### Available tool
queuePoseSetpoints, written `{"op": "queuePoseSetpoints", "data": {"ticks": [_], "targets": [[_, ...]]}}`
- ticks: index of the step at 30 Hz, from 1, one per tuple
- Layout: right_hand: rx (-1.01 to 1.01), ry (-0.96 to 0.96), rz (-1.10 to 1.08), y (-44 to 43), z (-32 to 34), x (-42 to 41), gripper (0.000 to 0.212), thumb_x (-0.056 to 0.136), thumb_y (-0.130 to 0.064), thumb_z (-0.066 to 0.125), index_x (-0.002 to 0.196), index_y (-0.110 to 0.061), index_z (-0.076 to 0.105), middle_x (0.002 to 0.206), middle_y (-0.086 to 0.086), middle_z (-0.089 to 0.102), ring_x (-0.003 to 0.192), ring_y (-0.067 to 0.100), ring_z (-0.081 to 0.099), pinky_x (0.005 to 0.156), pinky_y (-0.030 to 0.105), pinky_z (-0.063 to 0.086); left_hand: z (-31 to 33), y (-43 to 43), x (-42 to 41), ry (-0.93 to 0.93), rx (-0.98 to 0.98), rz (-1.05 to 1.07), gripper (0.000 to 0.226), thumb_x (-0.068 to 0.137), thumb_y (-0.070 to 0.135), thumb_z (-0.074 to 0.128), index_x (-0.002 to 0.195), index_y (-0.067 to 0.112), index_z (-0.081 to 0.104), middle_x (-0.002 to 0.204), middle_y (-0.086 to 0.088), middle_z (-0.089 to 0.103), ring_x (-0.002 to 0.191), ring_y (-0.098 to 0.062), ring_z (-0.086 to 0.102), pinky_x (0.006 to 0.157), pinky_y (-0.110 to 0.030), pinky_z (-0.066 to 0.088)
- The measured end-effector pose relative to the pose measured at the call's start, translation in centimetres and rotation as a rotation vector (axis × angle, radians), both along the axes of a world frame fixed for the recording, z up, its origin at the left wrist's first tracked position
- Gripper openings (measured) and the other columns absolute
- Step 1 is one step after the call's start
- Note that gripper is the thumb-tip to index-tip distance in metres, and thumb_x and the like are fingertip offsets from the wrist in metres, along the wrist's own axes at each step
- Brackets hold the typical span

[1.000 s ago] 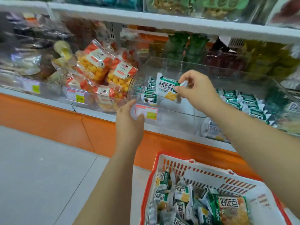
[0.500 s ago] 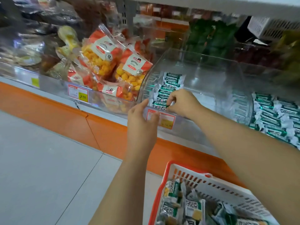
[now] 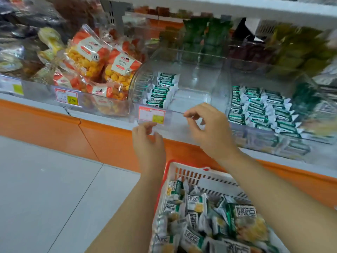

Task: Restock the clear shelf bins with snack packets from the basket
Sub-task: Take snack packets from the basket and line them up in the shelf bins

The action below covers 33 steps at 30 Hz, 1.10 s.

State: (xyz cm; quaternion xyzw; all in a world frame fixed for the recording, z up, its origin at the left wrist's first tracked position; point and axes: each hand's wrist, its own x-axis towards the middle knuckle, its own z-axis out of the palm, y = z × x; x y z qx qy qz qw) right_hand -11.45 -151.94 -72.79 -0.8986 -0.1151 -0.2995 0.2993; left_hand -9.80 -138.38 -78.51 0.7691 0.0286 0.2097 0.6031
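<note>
Your left hand (image 3: 148, 143) and right hand (image 3: 209, 130) hovered at the front lip of the clear bin (image 3: 198, 99), fingers loosely curled and empty (nothing pinched, as far as showed). Its packets (image 3: 161, 89) stood on edge at 9 o'clock, likely to save room; the basket (image 3: 204, 177) sat at 6 o'clock, within reach.

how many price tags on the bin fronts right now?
3. One tag at the far left edge, one below the orange snack bags, one just above the left hand. Bin fronts at right are blurred, so more may be hidden.
</note>
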Motion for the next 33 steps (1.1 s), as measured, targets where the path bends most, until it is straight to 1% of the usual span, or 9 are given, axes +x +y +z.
{"op": "queuePoseSetpoints", "data": {"ticks": [5,8,12,15,19,22,26,28,33], "targets": [[0.061,0.412,-0.179,-4.0,-8.9,-9.2,0.011,0.089,-0.010,0.060,0.095,-0.017,0.068,0.087,-0.012,0.056,0.083,0.006,0.053,0.077,0.022,0.045,-5.8,-3.8,-5.8,0.253,0.236,-0.232,0.025,0.093,0.009,0.049,0.115,0.019,0.058,0.117,0.001,0.051,0.103,-0.016,0.052,0.085,-0.028,0.042],[0.213,0.828,-0.257,-6.0,-14.5,-13.6,0.014,0.093,-0.016,0.057,0.105,-0.020,0.064,0.097,-0.008,0.060,0.091,0.010,0.058,0.084,0.024,0.046,-9.6,-5.3,-8.2,0.491,0.400,-0.402,0.029,0.093,0.016,0.051,0.121,0.022,0.057,0.128,-0.002,0.052,0.104,-0.021,0.058,0.090,-0.031,0.047],[0.257,1.103,-0.309,-7.5,-19.8,-17.7,0.025,0.094,-0.021,0.058,0.117,-0.013,0.062,0.115,0.000,0.063,0.106,0.015,0.059,0.084,0.018,0.043,-14.1,-5.7,-12.0,0.705,0.639,-0.619,0.038,0.092,0.016,0.051,0.129,0.024,0.053,0.135,-0.001,0.049,0.102,-0.022,0.061,0.086,-0.037,0.052],[0.293,1.251,-0.206,-6.8,-21.4,-18.8,0.031,0.090,-0.030,0.063,0.119,-0.017,0.062,0.120,-0.003,0.063,0.106,0.012,0.058,0.084,0.017,0.045,-16.1,-4.8,-14.0,0.772,0.753,-0.736,0.036,0.095,0.025,0.052,0.130,0.024,0.052,0.135,-0.001,0.047,0.103,-0.017,0.057,0.090,-0.034,0.051],[0.090,1.449,-0.076,-5.7,-21.4,-18.3,0.058,0.081,-0.031,0.072,0.133,-0.018,0.050,0.135,0.002,0.053,0.120,0.020,0.052,0.103,0.033,0.043,-16.4,-4.3,-14.3,0.735,0.914,-0.835,0.033,0.096,0.033,0.050,0.128,0.028,0.053,0.133,0.000,0.047,0.098,-0.011,0.053,0.087,-0.026,0.047],[-0.080,1.487,-0.097,-5.0,-21.5,-18.1,0.058,0.077,-0.032,0.072,0.130,-0.018,0.052,0.129,0.006,0.054,0.114,0.024,0.053,0.098,0.036,0.047,-16.3,-4.4,-14.2,0.725,0.945,-0.845,0.033,0.096,0.034,0.050,0.129,0.029,0.053,0.135,0.000,0.045,0.103,-0.012,0.052,0.087,-0.026,0.045],[-0.017,1.430,-0.151,-5.3,-21.3,-18.0,0.022,0.077,-0.018,0.066,0.094,-0.008,0.059,0.098,0.009,0.061,0.086,0.023,0.057,0.076,0.035,0.051,-15.5,-4.6,-14.0,0.742,0.923,-0.857,0.035,0.096,0.030,0.050,0.131,0.025,0.051,0.137,-0.003,0.043,0.109,-0.015,0.052,0.094,-0.029,0.046],[0.000,1.345,-0.183,-6.1,-19.6,-17.7,0.023,0.075,-0.015,0.066,0.074,-0.012,0.043,0.079,0.007,0.046,0.069,0.018,0.042,0.057,0.029,0.032,-14.4,-5.0,-13.5,0.699,0.878,-0.838,0.035,0.096,0.027,0.051,0.131,0.024,0.052,0.137,-0.003,0.045,0.114,-0.019,0.052,0.096,-0.033,0.047],[0.141,1.001,-0.156,-7.2,-11.7,-15.4,0.027,0.072,-0.014,0.073,0.078,-0.017,0.046,0.080,-0.004,0.041,0.068,0.012,0.039,0.054,0.023,0.027,-6.7,-6.9,-10.9,0.518,0.539,-0.840,0.036,0.096,0.023,0.052,0.132,0.018,0.052,0.131,0.003,0.055,0.102,-0.010,0.054,0.083,-0.012,0.041]]}}
